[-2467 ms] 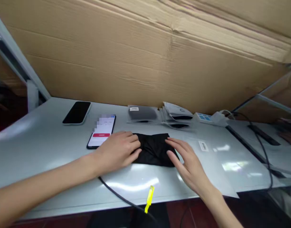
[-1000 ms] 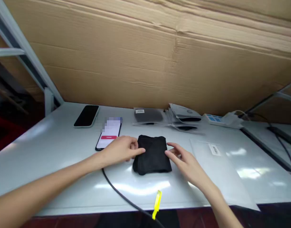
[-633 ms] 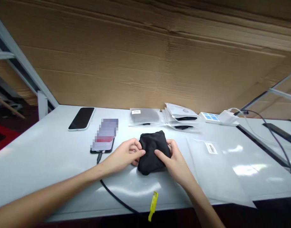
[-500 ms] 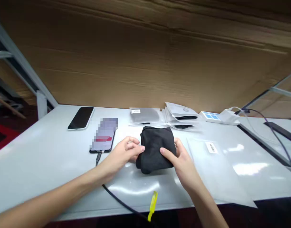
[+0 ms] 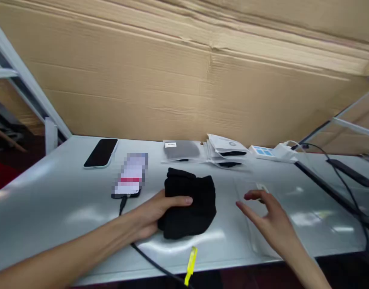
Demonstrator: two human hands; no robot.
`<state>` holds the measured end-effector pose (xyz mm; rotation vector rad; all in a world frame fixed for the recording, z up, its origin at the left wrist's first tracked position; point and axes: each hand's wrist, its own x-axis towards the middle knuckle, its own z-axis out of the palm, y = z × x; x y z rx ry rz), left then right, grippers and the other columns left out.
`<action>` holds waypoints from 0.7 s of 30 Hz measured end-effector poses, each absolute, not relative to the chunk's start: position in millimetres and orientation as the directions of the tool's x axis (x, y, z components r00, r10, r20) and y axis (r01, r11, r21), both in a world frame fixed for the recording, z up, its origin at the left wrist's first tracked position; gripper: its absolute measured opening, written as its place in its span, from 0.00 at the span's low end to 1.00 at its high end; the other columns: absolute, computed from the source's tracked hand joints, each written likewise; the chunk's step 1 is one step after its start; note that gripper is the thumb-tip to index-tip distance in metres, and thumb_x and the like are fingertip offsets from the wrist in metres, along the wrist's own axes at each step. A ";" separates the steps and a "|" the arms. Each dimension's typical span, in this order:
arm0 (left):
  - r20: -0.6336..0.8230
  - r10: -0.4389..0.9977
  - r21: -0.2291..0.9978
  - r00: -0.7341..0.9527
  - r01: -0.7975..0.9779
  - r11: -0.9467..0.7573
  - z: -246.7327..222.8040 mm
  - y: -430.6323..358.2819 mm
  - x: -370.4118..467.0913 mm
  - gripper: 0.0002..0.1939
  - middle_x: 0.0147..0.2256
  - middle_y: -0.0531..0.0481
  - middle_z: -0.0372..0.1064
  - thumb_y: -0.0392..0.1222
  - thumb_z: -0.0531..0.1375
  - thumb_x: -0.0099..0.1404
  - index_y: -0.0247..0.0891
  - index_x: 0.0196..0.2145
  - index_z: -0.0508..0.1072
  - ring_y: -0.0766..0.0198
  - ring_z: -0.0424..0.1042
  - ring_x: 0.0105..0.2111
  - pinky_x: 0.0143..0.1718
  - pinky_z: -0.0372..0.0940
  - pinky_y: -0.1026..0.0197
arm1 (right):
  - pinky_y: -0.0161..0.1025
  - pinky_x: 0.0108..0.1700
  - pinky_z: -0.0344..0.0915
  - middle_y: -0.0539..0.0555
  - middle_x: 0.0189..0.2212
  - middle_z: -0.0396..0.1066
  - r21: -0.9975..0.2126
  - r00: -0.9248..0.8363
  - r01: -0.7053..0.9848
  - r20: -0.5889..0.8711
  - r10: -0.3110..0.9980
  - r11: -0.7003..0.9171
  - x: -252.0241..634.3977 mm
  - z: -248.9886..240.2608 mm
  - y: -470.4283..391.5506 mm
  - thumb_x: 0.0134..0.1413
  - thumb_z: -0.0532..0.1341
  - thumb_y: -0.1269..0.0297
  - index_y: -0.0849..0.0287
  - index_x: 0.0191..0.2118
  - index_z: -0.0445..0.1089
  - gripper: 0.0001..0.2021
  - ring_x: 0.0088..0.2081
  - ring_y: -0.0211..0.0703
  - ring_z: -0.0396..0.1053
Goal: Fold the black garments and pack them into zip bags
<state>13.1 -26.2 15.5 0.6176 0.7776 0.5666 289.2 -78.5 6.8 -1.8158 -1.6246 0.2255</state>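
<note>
A folded black cloth [image 5: 199, 204] is held above the table by my left hand [image 5: 160, 210]. The thumb lies across its front, and the other fingers are behind it, out of sight. My right hand [image 5: 273, 222] is off the cloth, over a clear plastic bag [image 5: 253, 237] with a white label. Its thumb and forefinger are apart, with nothing visible between them. The bag lies flat on the table, partly covered by that hand.
Behind the cloth lie a packed bag [image 5: 182, 150] and a stack of packed bags [image 5: 228, 148]. Two phones stand to the left, one dark [image 5: 101, 153] and one lit [image 5: 130, 174] with a cable. A white power strip [image 5: 264, 152] sits at the back right against cardboard [image 5: 172, 80].
My right hand has let go of the black cloth and moved right, over the clear bag. My left hand has taken a fuller hold, its thumb now across the cloth.
</note>
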 end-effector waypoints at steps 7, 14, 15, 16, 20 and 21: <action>-0.451 0.658 0.698 0.603 -0.221 0.681 14.6 -29.4 15.7 0.27 0.46 0.40 0.76 0.42 0.71 0.53 0.36 0.50 0.72 0.51 0.75 0.47 0.50 0.68 0.53 | 0.48 0.37 0.65 0.55 0.29 0.72 -0.458 0.214 0.882 0.175 0.961 -0.113 312.6 -15.4 -71.8 0.49 0.57 0.54 0.52 0.31 0.62 0.09 0.33 0.54 0.72; -0.474 0.603 0.671 0.641 -0.181 0.720 17.2 -31.5 16.5 0.25 0.43 0.42 0.77 0.43 0.71 0.52 0.36 0.47 0.73 0.53 0.76 0.45 0.48 0.69 0.55 | 0.43 0.30 0.66 0.52 0.25 0.71 -0.513 0.187 0.856 0.201 0.962 -0.059 290.0 -7.0 -75.0 0.54 0.52 0.57 0.51 0.32 0.60 0.05 0.27 0.49 0.72; -0.488 0.591 0.671 0.642 -0.157 0.725 16.7 -33.0 19.9 0.24 0.43 0.42 0.77 0.44 0.70 0.52 0.36 0.46 0.74 0.53 0.77 0.44 0.46 0.70 0.55 | 0.43 0.30 0.67 0.52 0.26 0.72 -0.537 0.168 0.843 0.213 0.962 -0.028 280.4 -5.0 -77.3 0.55 0.52 0.57 0.51 0.33 0.60 0.06 0.27 0.48 0.72; -0.498 0.595 0.686 0.631 -0.133 0.715 16.1 -34.6 23.9 0.23 0.42 0.42 0.78 0.44 0.70 0.52 0.36 0.45 0.74 0.53 0.77 0.43 0.44 0.70 0.56 | 0.43 0.30 0.67 0.53 0.26 0.72 -0.559 0.147 0.829 0.230 0.962 0.007 269.8 -3.0 -80.0 0.56 0.52 0.57 0.52 0.34 0.61 0.06 0.28 0.48 0.72; -0.504 0.658 0.764 0.560 -0.066 0.641 13.6 -38.2 34.3 0.20 0.39 0.42 0.78 0.45 0.69 0.51 0.34 0.41 0.76 0.52 0.76 0.41 0.41 0.70 0.59 | 0.42 0.30 0.67 0.53 0.26 0.71 -0.574 0.079 0.811 0.293 0.953 0.109 233.8 4.3 -89.8 0.58 0.52 0.60 0.53 0.36 0.62 0.05 0.28 0.46 0.70; -0.505 0.663 0.764 0.552 -0.072 0.642 13.4 -37.9 33.8 0.20 0.38 0.43 0.78 0.45 0.69 0.51 0.34 0.41 0.76 0.53 0.76 0.41 0.41 0.69 0.59 | 0.42 0.30 0.67 0.53 0.27 0.71 -0.561 0.066 0.818 0.304 0.950 0.123 229.0 5.5 -90.8 0.58 0.53 0.60 0.53 0.36 0.62 0.05 0.28 0.46 0.70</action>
